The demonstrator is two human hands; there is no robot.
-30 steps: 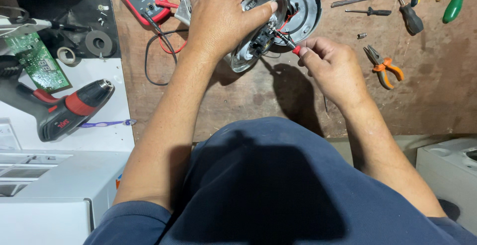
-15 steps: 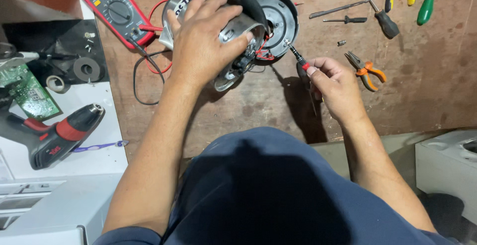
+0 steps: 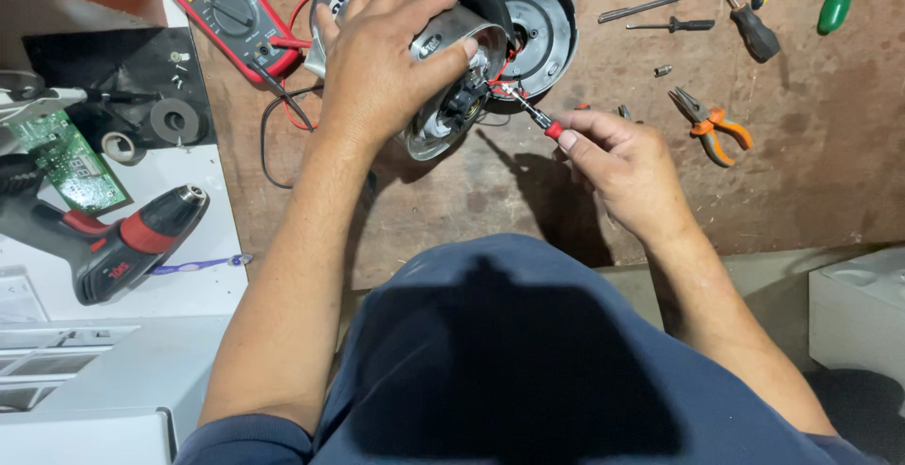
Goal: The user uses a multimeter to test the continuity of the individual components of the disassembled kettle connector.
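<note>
My left hand [image 3: 382, 65] grips a round silver metal appliance body [image 3: 443, 97] tipped on its side on the brown workbench, its open underside with wires facing right. My right hand [image 3: 617, 159] pinches a small red-handled screwdriver [image 3: 533, 114], whose tip reaches into the wiring at the open underside. A black round base cover [image 3: 537, 22] lies just behind the appliance.
A red multimeter [image 3: 226, 3] with red and black leads lies at the back left. A red and black cordless drill [image 3: 132, 239] and a green circuit board [image 3: 66, 159] rest on a white surface at left. Orange pliers [image 3: 707, 126], screwdrivers [image 3: 745, 17] and green-handled tools lie at right.
My right hand has moved up to the appliance, bringing the screwdriver tip into the wiring. The view has shifted slightly; my left hand keeps its hold on the metal body.
</note>
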